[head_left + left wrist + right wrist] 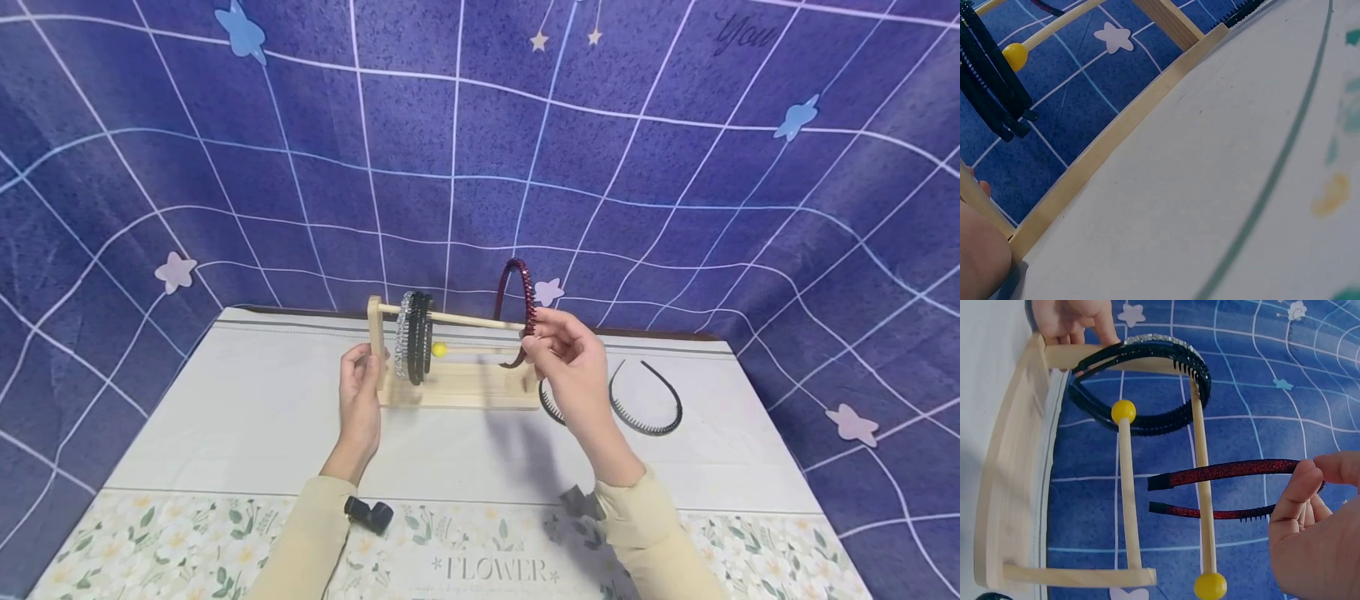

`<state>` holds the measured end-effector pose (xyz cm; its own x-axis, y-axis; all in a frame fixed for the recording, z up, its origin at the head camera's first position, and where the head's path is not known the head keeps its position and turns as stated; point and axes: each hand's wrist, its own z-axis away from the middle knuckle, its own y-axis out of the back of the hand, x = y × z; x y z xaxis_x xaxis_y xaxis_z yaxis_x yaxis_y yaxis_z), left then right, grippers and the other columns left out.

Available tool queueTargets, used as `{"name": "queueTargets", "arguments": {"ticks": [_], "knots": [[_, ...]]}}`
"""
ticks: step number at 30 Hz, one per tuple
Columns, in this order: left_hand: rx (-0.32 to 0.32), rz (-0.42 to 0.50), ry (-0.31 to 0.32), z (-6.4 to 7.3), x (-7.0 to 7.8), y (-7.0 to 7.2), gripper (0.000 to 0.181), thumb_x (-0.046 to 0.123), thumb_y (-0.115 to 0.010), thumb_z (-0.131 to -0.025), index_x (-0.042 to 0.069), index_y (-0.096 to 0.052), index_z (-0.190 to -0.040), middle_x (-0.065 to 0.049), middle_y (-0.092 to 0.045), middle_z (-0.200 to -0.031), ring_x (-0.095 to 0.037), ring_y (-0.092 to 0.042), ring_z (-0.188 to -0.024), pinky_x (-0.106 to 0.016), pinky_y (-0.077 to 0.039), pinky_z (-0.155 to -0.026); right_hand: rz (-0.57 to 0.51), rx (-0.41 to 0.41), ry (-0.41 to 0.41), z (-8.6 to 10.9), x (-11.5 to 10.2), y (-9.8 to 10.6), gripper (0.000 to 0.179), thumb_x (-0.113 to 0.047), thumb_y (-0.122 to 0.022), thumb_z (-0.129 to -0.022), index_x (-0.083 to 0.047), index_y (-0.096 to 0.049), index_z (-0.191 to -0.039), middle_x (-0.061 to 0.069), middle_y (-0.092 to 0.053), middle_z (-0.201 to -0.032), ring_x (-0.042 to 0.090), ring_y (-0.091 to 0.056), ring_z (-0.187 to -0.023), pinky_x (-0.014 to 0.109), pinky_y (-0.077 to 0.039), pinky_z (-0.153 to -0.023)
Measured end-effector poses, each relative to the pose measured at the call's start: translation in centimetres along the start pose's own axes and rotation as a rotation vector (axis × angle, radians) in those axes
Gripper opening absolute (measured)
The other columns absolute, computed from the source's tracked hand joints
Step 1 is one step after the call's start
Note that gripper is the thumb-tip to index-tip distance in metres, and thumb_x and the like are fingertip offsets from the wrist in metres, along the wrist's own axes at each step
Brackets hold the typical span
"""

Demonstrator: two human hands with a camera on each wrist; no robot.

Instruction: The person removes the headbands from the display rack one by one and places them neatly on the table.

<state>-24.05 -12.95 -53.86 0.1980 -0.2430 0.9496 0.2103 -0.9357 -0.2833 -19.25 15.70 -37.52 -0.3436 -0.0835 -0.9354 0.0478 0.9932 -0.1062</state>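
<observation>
Left post [376,321] of wooden rack [465,387] was clasped by left grip [360,398]; dark headbands [416,337] were stacked on upper rod [468,319]. Farther right, red headband [528,286], upright, crosswise around the rod, was pinched by the nearer right grip [577,362].

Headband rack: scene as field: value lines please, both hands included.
rack: wooden, on tablecloth
left hand: grips left upright
right hand: pinches red headband
red headband: around upper rod, nearer its free end
hung headbands: silver and black, around upper rod, near left upright
loose headbands: two black, right of rack, one partly hidden
</observation>
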Motion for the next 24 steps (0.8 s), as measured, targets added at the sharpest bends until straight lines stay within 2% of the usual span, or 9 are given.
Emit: {"name": "queueTargets", "arguments": {"ticks": [8, 17, 24], "knots": [[-0.001, 0.02, -0.002, 0.0, -0.1, 0.1, 0.027, 0.034, -0.046, -0.12, 0.023, -0.048, -0.145, -0.024, -0.047, -0.164, -0.03, -0.048, -0.155, -0.037, -0.031, -0.134, -0.006, 0.051, 0.015, 0.0, -0.4, 1.6, 0.034, 0.016, -0.072, -0.095, 0.011, -0.071, -0.128, -0.001, -0.074, -0.091, 0.008, -0.064, -0.069, 0.018, -0.051, -0.055], [-0.026, -0.014, 0.005, 0.0, 0.0, 0.2, 0.032, 0.036, -0.044, -0.12, 0.022, -0.043, -0.149, -0.022, -0.044, -0.168, -0.029, -0.044, -0.159, -0.035, -0.03, -0.135, -0.013, 0.093, 0.039, -0.2, -0.3, 3.3, 0.032, 0.016, -0.07, -0.096, 0.002, -0.075, -0.124, -0.002, -0.073, -0.089, 0.008, -0.061, -0.068, 0.018, -0.049, -0.054], [-0.016, 0.001, 0.004, 0.0, -0.1, 0.2, 0.029, 0.035, -0.045, -0.12, 0.023, -0.046, -0.147, -0.025, -0.044, -0.167, -0.029, -0.045, -0.157, -0.037, -0.03, -0.135, -0.013, 0.115, 0.031, -0.2, -0.5, 4.5, 0.03, 0.016, -0.069, -0.097, 0.003, -0.075, -0.123, -0.002, -0.073, -0.088, 0.008, -0.061, -0.068, 0.017, -0.05, -0.055]]}}
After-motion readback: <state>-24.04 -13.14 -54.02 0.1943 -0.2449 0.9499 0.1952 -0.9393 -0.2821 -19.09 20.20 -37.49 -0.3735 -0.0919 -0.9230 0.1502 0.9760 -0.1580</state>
